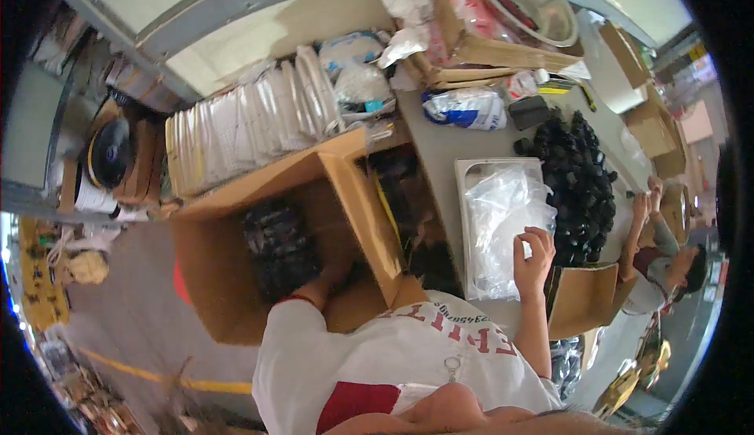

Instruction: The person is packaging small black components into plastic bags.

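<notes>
One shirt (393, 352), one right hand (535, 258) at one white tray (463, 231).

One wide camera sat on the person's head (457, 410), above the right hand (536, 256). It looked down at that hand from quite near and saw far past it on both sides

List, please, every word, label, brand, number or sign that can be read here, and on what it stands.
White shirt: large red lettering and smaller dark characters; I do not copy these out.
Blue-and-white package: any print is too blurred to read.
Small white container with red marking: too small to read.
Clear plastic: no readable text.
</notes>
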Demonstrator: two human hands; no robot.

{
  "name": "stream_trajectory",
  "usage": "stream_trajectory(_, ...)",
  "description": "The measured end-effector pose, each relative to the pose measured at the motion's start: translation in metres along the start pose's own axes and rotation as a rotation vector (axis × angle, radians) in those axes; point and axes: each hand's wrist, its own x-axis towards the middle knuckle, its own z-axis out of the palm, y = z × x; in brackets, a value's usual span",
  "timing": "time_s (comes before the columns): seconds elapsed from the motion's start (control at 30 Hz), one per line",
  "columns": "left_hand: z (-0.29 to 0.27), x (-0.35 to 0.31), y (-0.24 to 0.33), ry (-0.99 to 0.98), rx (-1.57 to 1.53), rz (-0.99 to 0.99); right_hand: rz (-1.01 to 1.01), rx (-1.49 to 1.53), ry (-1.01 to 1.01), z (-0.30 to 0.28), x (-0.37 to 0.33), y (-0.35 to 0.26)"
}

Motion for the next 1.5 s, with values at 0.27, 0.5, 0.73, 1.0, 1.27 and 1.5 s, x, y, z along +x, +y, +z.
stream_trajectory(0.27, 0.047, 0.039, -0.098, -0.495, 0.413, 0.011, -0.038, 0.165, -0.026, -0.002, 0.006, -0.017)
stream_trajectory(0.5, -0.067, 0.003, -0.031, -0.171, -0.009, 0.044, -0.024, 0.14, -0.007, -0.004, -0.007, -0.006)
stream_trajectory(0.73, -0.296, -0.115, 0.081, -0.359, -0.964, -0.091, -0.081, 0.339, -0.065, -0.001, -0.006, -0.017)
stream_trajectory(1.0, -0.302, -0.095, 0.286, -0.181, -1.576, 0.553, 0.063, 1.487, -0.704, -0.014, -0.015, -0.059)
stream_trajectory(1.27, -0.269, -0.037, 0.386, -0.411, -1.603, 0.424, 0.286, 1.043, -0.26, -0.039, -0.021, -0.039)
stream_trajectory(1.5, -0.251, -0.009, 0.418, -0.216, -1.358, 0.343, 0.105, 0.437, -0.005, -0.055, -0.03, -0.007)
